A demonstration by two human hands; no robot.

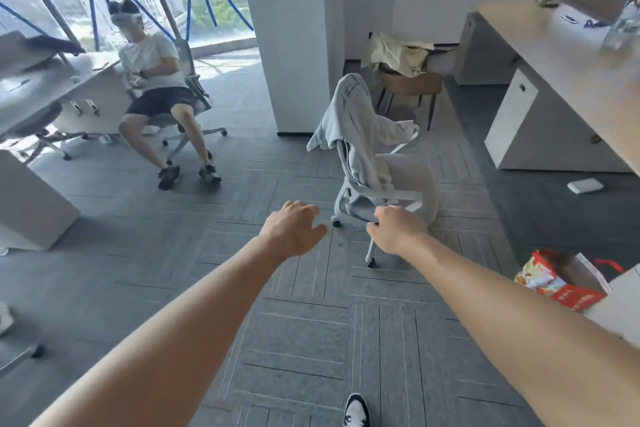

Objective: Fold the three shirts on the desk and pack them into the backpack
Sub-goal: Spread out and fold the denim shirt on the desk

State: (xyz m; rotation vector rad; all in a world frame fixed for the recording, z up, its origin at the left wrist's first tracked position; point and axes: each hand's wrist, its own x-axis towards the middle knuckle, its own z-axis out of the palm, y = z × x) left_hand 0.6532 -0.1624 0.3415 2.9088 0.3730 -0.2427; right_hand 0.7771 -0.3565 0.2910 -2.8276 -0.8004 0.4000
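Ahead of both hands, a pale grey garment (pixel 360 135) is seen draped, long axis vertical, over a grey office chair (pixel 384 198). Right hand (pixel 398 229) is nearer, left hand (pixel 294 229) alongside; both hold nothing, fingers loosely curled. No backpack is seen.

Single head-worn wide-angle view, looking forward and steeply down over both outstretched forearms to the carpeted floor (pixel 298 329). The left hand (pixel 294 229) and right hand (pixel 398 229) lie at mid-frame, close to the lens; a draped chair (pixel 388 180) stands just beyond.
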